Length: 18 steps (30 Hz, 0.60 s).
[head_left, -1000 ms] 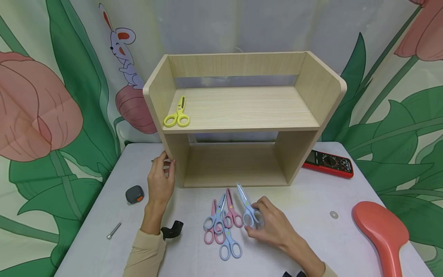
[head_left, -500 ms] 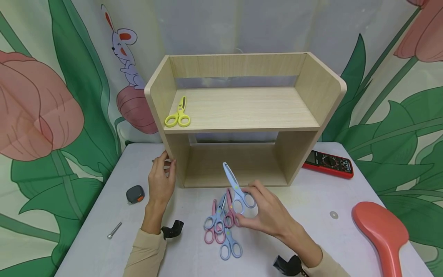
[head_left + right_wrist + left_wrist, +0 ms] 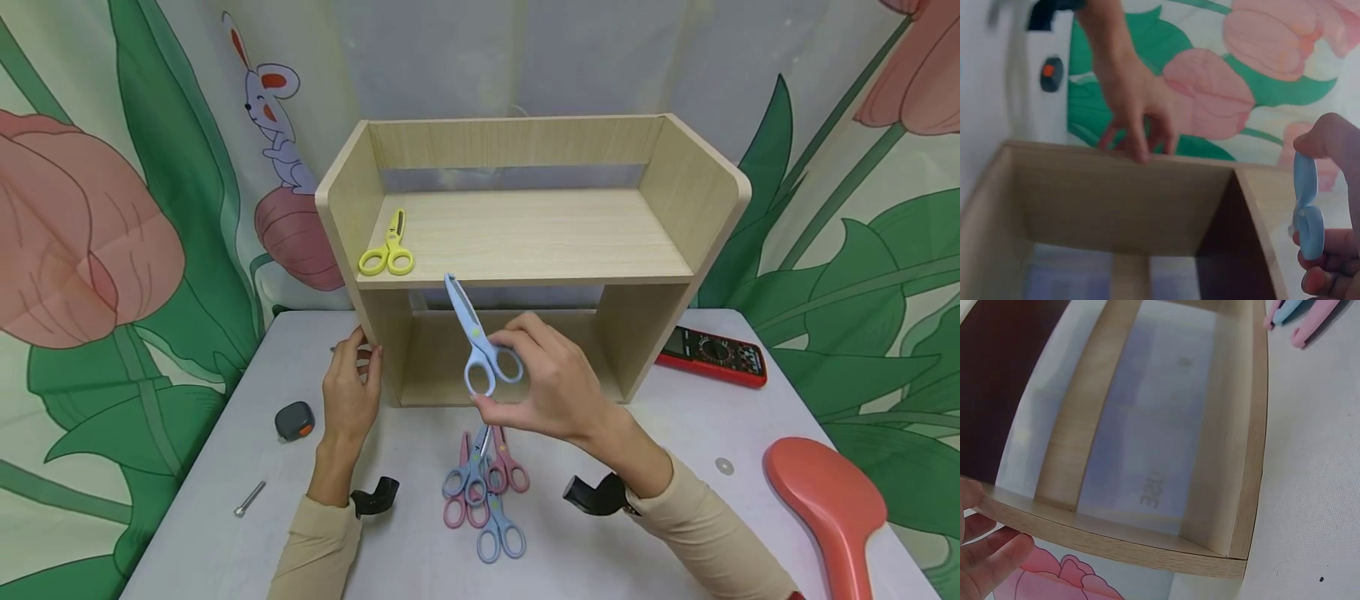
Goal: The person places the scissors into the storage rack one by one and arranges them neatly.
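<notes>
Pinching the light-blue plastic-handled scissors (image 3: pixel 477 350) aloft, the right hand (image 3: pixel 551 387) faces the pale wooden two-tier shelf (image 3: pixel 525 242), which the left hand's (image 3: pixel 348 396) relaxed fingers touch.

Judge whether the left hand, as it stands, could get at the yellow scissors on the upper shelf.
Probably yes. The left hand rests on the shelf unit's left side panel, and the yellow scissors lie just inside that panel on the open-topped shelf, uncovered.
</notes>
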Motion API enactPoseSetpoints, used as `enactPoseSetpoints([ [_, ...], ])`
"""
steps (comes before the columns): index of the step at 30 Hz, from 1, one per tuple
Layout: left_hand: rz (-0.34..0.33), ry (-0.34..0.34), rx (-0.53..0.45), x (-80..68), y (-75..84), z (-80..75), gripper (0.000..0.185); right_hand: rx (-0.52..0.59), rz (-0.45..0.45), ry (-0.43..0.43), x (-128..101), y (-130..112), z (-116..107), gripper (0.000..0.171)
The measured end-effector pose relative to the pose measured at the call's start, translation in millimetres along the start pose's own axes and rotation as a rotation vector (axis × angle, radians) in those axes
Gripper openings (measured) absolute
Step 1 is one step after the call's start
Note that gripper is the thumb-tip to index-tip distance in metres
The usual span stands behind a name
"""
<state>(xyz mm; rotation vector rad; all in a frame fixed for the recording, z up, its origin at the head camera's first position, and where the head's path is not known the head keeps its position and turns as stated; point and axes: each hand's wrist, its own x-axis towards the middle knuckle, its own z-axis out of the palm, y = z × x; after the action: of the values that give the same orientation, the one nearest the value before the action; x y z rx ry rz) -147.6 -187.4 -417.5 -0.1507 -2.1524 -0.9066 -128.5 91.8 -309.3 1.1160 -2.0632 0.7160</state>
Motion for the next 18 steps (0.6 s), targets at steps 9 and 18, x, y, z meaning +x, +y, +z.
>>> enactPoseSetpoints([
  [9,0.026,0.006,-0.003,0.3,0.2,-0.7,0.039,-0.069,0.104,0.047,52,15,5,0.054],
  [18,0.004,-0.003,0.012,0.2,0.0,-0.3,0.041,-0.046,0.352,-0.113,94,26,18,0.057],
])
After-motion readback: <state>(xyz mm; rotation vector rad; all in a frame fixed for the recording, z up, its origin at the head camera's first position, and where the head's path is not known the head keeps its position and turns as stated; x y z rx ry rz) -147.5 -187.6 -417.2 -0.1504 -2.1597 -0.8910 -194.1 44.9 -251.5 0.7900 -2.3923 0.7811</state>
